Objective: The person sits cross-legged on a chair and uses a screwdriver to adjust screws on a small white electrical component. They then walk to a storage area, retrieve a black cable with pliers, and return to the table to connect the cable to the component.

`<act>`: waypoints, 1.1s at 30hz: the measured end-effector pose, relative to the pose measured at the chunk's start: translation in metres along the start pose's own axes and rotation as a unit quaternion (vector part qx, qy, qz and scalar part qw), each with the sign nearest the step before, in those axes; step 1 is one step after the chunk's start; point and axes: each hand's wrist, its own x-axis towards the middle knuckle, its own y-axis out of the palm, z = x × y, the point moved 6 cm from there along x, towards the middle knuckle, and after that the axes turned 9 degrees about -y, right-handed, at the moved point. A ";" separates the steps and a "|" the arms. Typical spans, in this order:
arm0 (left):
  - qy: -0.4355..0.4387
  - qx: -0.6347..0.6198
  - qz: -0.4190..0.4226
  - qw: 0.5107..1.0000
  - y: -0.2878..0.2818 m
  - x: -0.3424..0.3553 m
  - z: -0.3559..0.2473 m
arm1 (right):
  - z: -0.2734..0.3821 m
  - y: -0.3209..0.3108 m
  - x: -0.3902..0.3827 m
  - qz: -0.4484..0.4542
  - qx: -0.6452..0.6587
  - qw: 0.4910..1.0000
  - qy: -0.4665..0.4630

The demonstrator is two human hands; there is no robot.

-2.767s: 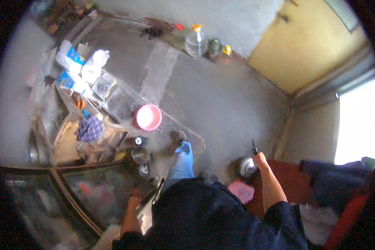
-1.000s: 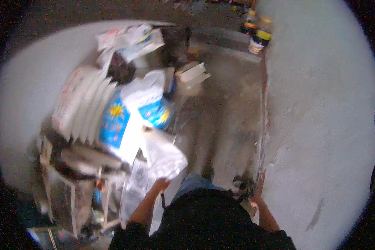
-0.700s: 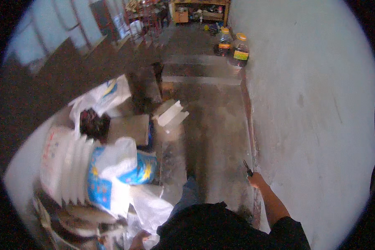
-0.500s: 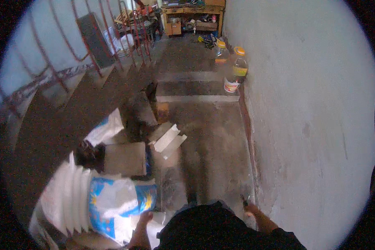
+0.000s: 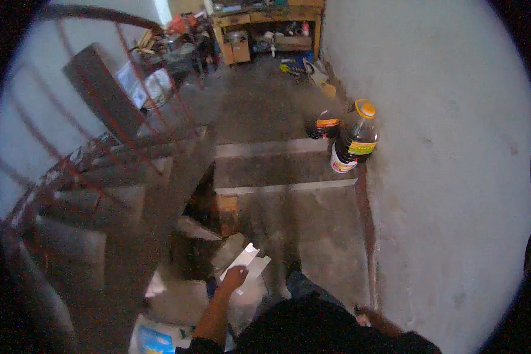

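Item one: dark slim handheld tool (image 5: pixel 356 308), lower right of the frame, in the right hand (image 5: pixel 367 318). Fingers appear closed around it; only a short end shows, at the hand's upper-left edge, its visible length running roughly upward. Exact kind: too small and blurred to tell.

Item two: left hand (image 5: pixel 236 277), lower centre, fingers curled. Whether it grips anything: cannot tell.

Item three: pale strips (image 5: pixel 243 257), lower centre, long axis slanting from lower left to upper right. The left hand overlaps their lower part in view; contact cannot be told. Of the two hands, the left is much the nearer to the strips; the right, with the tool, is well apart from them, toward the wall (image 5: pixel 448 206).

Surroundings: blue-and-white bag (image 5: pixel 156 340), lower left edge; two capped plastic bottles (image 5: pixel 361 133) of dark liquid, right of upper centre, near a step (image 5: pixel 277 171); wooden workbench (image 5: pixel 265 17), top centre; stair railing (image 5: pixel 124 50), upper left.
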 end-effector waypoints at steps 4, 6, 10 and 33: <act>-0.121 0.181 0.284 0.934 0.064 0.084 0.077 | 0.094 -0.211 0.147 -0.149 -0.169 0.965 -0.132; -0.246 0.154 0.261 0.921 0.025 0.059 0.139 | 0.331 -0.283 0.115 -0.201 -0.020 0.958 -0.204; -0.276 0.121 0.271 0.914 0.007 0.169 0.129 | 0.557 -0.417 0.134 -0.205 0.103 0.942 -0.246; 0.182 -0.008 -0.093 0.979 -0.592 1.134 -0.449 | 1.027 -0.821 0.215 -0.225 0.168 0.940 -0.195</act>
